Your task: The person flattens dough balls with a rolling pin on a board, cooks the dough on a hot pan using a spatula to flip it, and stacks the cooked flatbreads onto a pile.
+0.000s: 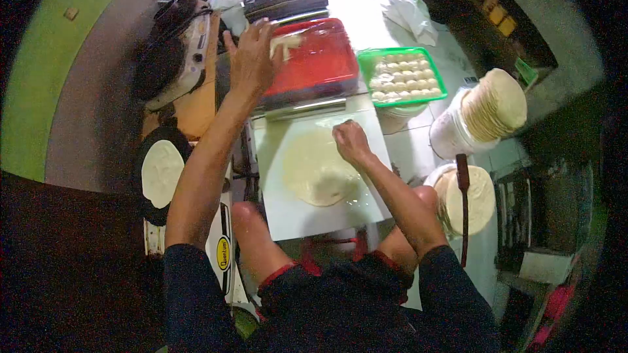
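Note:
On a white board between my knees lies a thin, round sheet of dough, stretched flat and pale. My right hand is closed at the sheet's upper right edge; what its fingers hold, if anything, is hidden. Farther up, my left hand reaches to the left side of a red tray, fingers stretched out and apart. Pale strips of dough lie in that tray beside my left fingertips. A shiny clear film seems to cover part of the tray.
A green tray holds several rows of dough balls. Stacks of round flatbreads stand on white buckets at right, with a dark-handled tool near the lower stack. At left, a pale round lies on a black pan; a stove stands beyond.

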### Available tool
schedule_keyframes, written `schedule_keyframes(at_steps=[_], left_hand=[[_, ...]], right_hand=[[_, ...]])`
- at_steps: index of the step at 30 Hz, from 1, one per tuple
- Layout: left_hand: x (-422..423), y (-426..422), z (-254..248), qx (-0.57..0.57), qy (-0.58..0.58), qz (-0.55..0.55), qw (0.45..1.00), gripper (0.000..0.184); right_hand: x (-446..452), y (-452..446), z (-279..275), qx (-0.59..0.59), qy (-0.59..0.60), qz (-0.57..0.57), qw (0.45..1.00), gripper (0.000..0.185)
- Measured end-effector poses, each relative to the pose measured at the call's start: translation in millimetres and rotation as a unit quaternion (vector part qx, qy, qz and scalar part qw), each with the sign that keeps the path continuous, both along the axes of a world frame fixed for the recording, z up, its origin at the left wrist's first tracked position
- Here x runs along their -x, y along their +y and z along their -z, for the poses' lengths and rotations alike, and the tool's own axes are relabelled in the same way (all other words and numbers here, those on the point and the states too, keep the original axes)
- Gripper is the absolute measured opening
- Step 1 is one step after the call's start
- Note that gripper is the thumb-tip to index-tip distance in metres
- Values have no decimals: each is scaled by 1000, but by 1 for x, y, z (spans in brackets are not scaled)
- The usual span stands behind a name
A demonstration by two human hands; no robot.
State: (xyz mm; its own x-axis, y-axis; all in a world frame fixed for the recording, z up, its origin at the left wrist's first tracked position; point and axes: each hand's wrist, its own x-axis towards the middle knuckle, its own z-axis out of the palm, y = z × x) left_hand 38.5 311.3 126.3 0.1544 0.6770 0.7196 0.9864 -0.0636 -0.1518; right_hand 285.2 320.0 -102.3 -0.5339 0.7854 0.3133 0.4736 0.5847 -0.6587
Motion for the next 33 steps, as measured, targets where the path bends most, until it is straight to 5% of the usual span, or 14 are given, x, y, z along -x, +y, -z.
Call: schedule_keyframes(at_steps=[4, 7, 11, 14, 15, 18, 20, 22, 24, 26, 28, 30, 32, 33], left_hand=[[-13, -36, 43, 165, -148, 101, 970, 33], [-29, -90, 149, 352, -284, 94, 887, 29], [-22, -92, 236, 293, -314, 64, 901, 29], [-5, -79, 252, 259, -281, 126, 916, 26], [5, -78, 260, 265, -271, 166, 910, 26], [9, -78, 269, 269, -267, 234, 895, 34], [-1, -86, 276, 291, -290, 253, 876, 30], [-18, -95, 257, 362, -476, 132, 790, 22], [-26, -99, 235, 428, -590, -15, 684, 23], [-22, -100, 256, 370, -653, 27, 660, 32], [-18, -111, 265, 382, -666, 18, 640, 33], [-13, -133, 285, 404, -780, 70, 474, 35], [-20, -166, 283, 435, -836, 73, 327, 32], [-28, -183, 255, 446, -839, 36, 310, 31]], right_hand=[[52, 16, 31, -25, -43, -18, 999, 14], [59, 10, 36, -42, -51, -25, 997, 10], [57, 7, 47, -243, 25, -57, 968, 21], [39, 21, 54, -48, -8, -226, 973, 17], [34, 25, 10, 167, -62, -192, 965, 17], [20, 75, 5, 86, -300, -300, 901, 24], [13, 85, 5, 262, -202, -368, 869, 31], [8, 90, 9, 423, -94, -422, 796, 38], [-14, 71, 41, 630, 29, -320, 707, 79], [-25, 39, 15, 740, 150, -249, 607, 83], [-27, 17, -6, 735, 95, -276, 612, 86], [-28, 5, -22, 733, 40, -318, 600, 84], [-26, -6, -33, 667, -20, -343, 661, 75], [-21, -16, -54, 645, -37, -355, 676, 73]])
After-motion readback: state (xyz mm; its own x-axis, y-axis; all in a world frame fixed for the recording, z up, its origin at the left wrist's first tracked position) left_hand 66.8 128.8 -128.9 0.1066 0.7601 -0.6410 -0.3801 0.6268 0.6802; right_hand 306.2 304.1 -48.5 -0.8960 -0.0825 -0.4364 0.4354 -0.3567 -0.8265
